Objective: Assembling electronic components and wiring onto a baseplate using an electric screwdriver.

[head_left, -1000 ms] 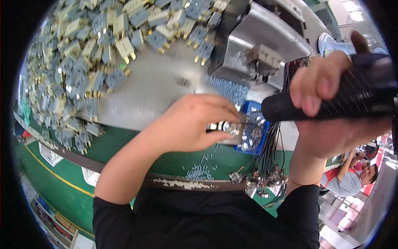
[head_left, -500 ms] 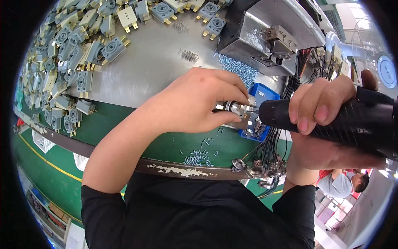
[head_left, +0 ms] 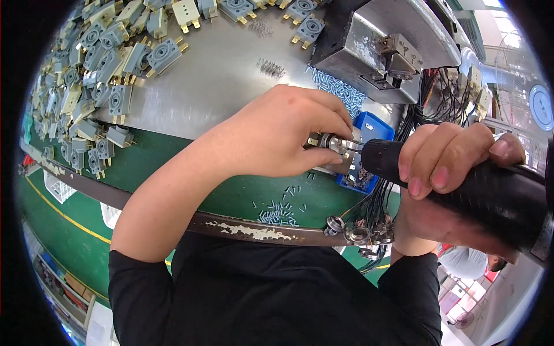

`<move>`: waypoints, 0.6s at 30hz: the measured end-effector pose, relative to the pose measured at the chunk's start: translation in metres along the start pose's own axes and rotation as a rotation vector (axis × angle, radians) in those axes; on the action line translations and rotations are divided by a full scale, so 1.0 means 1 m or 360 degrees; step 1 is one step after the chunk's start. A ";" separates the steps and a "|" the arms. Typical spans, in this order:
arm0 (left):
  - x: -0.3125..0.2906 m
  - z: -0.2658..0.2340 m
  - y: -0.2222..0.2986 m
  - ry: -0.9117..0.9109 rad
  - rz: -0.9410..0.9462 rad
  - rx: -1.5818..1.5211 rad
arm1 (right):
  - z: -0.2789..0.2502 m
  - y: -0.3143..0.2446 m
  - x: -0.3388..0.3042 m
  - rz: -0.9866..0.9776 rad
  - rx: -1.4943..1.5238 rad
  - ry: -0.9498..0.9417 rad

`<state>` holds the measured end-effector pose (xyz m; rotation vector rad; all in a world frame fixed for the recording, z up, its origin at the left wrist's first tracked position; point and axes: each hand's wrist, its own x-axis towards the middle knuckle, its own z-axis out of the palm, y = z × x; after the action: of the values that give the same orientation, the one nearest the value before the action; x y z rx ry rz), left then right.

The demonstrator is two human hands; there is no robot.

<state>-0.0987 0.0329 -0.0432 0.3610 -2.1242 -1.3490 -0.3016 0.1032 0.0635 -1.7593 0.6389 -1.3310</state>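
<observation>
My left hand [head_left: 294,130] pinches a small round metal part [head_left: 330,142] with a brass-coloured terminal between thumb and fingers. Wrapped round a black electric screwdriver [head_left: 479,193] is my right hand [head_left: 450,158]. The screwdriver lies nearly level, and its thin bit points left at the metal part. Whether the bit touches a screw there is too small to tell. Just beyond the fingertips sits a blue tray [head_left: 376,126] with small metal pieces in it. My fingers hide part of the held piece.
Grey switch housings [head_left: 118,101] heap at the left and back. Silver screws [head_left: 340,92] and springs [head_left: 270,68] lie on the metal plate; more screws [head_left: 278,215] rest on the green mat. A metal fixture [head_left: 381,52] stands at the back right. Black wires [head_left: 378,199] hang over the edge.
The screwdriver's rear end has dropped, and my right thumb has come down onto its body. My left hand keeps its pinch on the part. The whole view has shifted slightly.
</observation>
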 end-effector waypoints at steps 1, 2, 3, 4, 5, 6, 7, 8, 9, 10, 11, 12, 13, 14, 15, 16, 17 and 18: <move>0.002 0.001 0.000 -0.0008 0.0001 -0.0006 | -0.001 -0.002 0.000 -0.0003 -0.0014 -0.0007; 0.004 0.002 0.000 -0.0010 0.0013 -0.0017 | -0.001 -0.003 -0.001 0.0003 -0.0029 -0.0006; 0.003 0.001 0.000 -0.0006 0.0011 -0.0005 | 0.001 0.000 -0.002 -0.0017 0.0010 0.0027; 0.001 0.001 0.000 -0.0001 0.0011 0.0006 | 0.003 0.004 -0.004 -0.0038 0.0048 0.0061; 0.000 0.000 0.000 0.0000 0.0007 0.0011 | 0.005 0.007 -0.005 -0.0058 0.0084 0.0094; 0.000 0.000 0.001 0.0002 0.0008 0.0021 | 0.007 0.009 -0.005 -0.0077 0.0111 0.0129; 0.000 0.000 0.001 0.0003 0.0010 0.0032 | 0.007 0.009 -0.005 -0.0097 0.0138 0.0164; 0.000 0.000 0.001 0.0002 0.0016 0.0033 | 0.006 0.008 -0.004 -0.0099 0.0133 0.0164; 0.000 0.000 0.001 0.0004 0.0018 0.0045 | 0.004 0.006 -0.001 -0.0079 0.0152 0.0110; 0.000 -0.001 0.000 0.0005 0.0020 0.0058 | 0.001 0.003 0.002 -0.0060 0.0170 0.0056; 0.001 -0.001 0.001 0.0004 0.0031 0.0062 | -0.002 0.000 0.006 -0.0042 0.0187 0.0003; 0.002 -0.002 0.003 -0.0008 0.0034 0.0053 | -0.004 -0.002 0.010 -0.0031 0.0199 -0.0045; 0.002 -0.004 0.004 -0.0021 0.0037 0.0045 | -0.007 -0.004 0.015 -0.0020 0.0211 -0.0092; 0.004 -0.005 0.006 -0.0032 0.0056 0.0056 | -0.010 -0.006 0.019 -0.0038 0.0195 -0.0086; 0.005 -0.005 0.005 -0.0045 0.0034 0.0030 | -0.013 -0.008 0.024 -0.0029 0.0074 0.0051; 0.006 -0.004 0.005 -0.0060 0.0014 0.0004 | -0.016 -0.009 0.028 -0.0021 -0.0047 0.0191; 0.006 -0.003 0.004 -0.0055 0.0036 0.0027 | -0.019 -0.010 0.033 -0.0016 -0.0166 0.0333; 0.005 -0.004 0.006 -0.0072 0.0059 0.0048 | -0.023 -0.011 0.039 -0.0017 -0.0277 0.0477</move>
<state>-0.0996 0.0302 -0.0352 0.3044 -2.1798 -1.3174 -0.3117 0.0711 0.0959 -1.7130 0.9361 -1.6039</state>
